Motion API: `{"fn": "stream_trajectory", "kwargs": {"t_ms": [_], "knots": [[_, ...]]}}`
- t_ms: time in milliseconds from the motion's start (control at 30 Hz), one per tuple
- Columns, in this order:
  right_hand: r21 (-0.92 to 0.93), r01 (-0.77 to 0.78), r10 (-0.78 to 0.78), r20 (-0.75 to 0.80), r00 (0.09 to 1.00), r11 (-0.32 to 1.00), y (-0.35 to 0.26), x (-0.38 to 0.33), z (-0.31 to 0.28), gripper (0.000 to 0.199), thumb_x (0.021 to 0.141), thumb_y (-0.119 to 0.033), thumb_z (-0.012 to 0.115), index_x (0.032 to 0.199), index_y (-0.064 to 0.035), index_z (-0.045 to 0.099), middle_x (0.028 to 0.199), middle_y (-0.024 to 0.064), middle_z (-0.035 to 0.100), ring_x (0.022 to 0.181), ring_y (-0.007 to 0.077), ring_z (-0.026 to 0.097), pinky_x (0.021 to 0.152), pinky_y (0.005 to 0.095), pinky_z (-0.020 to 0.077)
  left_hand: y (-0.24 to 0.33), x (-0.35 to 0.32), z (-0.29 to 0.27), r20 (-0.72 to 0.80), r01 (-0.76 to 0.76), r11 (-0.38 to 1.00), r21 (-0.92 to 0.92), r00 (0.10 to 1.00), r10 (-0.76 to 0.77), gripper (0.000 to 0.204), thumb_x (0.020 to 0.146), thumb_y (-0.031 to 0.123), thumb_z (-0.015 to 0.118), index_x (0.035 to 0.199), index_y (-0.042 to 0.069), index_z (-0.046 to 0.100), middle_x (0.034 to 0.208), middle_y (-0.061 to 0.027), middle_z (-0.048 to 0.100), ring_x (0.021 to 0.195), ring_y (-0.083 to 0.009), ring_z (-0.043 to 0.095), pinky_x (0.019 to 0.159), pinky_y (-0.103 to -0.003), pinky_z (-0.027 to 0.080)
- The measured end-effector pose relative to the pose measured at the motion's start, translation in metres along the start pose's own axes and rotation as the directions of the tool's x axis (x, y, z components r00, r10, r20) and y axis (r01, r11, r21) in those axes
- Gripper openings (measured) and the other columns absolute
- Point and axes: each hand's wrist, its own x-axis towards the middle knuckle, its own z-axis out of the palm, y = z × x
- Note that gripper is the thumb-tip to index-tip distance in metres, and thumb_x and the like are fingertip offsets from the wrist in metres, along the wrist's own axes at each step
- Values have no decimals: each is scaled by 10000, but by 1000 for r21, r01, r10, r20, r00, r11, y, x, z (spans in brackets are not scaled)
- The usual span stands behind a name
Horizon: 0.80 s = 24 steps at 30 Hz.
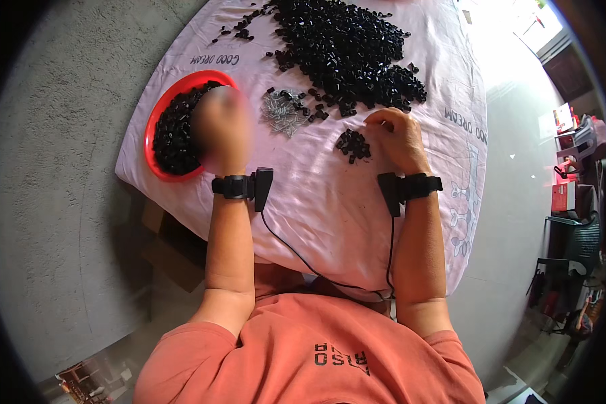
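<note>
My left hand (223,131) is over the right side of a red round basin (153,168) filled with small black plastic pieces (175,128). A blur covers its fingers, so whether they hold a piece cannot be told. My right hand (402,140) rests just right of a small pile of black pieces (353,146), its fingers bent and drawn together toward the left. Anything between those fingertips is too small to make out. Between the hands lies a heap of thin, clear or silvery slivers (284,113). A large heap of black pieces (343,50) spreads beyond them.
Everything lies on a pink printed cloth (303,182) covering the table. Black wrist straps with small boxes (263,190) are on both wrists, their cables (296,253) running across the cloth toward me. Loose black pieces (242,30) are scattered at the far left. Chairs (576,242) stand at the right.
</note>
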Motion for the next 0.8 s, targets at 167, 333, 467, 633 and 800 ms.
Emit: {"fn": "stream_trajectory", "kwargs": {"t_ms": [167, 333, 467, 633, 800], "knots": [[13, 35, -34, -57, 998, 999, 0, -8, 0, 147, 811, -78, 747, 958, -68, 758, 838, 48, 699, 705, 147, 632, 676, 299, 509, 41, -26, 11, 224, -105, 906, -411, 951, 212, 101, 854, 108, 716, 929, 41, 729, 877, -140, 686, 759, -312, 674, 677, -373, 529], [-17, -6, 7, 72, 997, 1000, -9, -6, -5, 146, 788, -96, 747, 932, -69, 752, 888, 68, 705, 769, 208, 671, 735, 332, 530, 60, -35, 27, 284, -207, 934, -292, 913, 291, 53, 794, 85, 695, 839, 62, 712, 849, -150, 650, 859, -364, 629, 778, -471, 505], [33, -4, 2, 63, 998, 999, -4, -8, -3, 156, 776, -121, 764, 925, -74, 759, 882, 66, 701, 766, 197, 663, 731, 329, 528, 65, -35, 32, 308, -254, 928, -273, 891, 335, 58, 791, 88, 689, 837, 71, 718, 851, -145, 655, 864, -362, 633, 771, -467, 509], [14, -23, 22, 54, 998, 1000, -13, -5, -1, 152, 787, -166, 763, 917, -86, 766, 868, 59, 713, 772, 189, 661, 723, 325, 523, 69, -37, 25, 332, -258, 887, -383, 857, 393, 77, 804, 76, 672, 854, 84, 730, 876, -136, 656, 877, -361, 630, 807, -464, 502], [34, -27, 28, -27, 999, 999, 2, 0, 8, 202, 779, -244, 779, 919, -99, 773, 849, 54, 718, 779, 192, 664, 730, 332, 521, 74, -52, 12, 329, -433, 852, -293, 791, 515, 77, 845, 68, 653, 898, 53, 707, 886, -137, 637, 879, -353, 618, 788, -447, 508]]}}
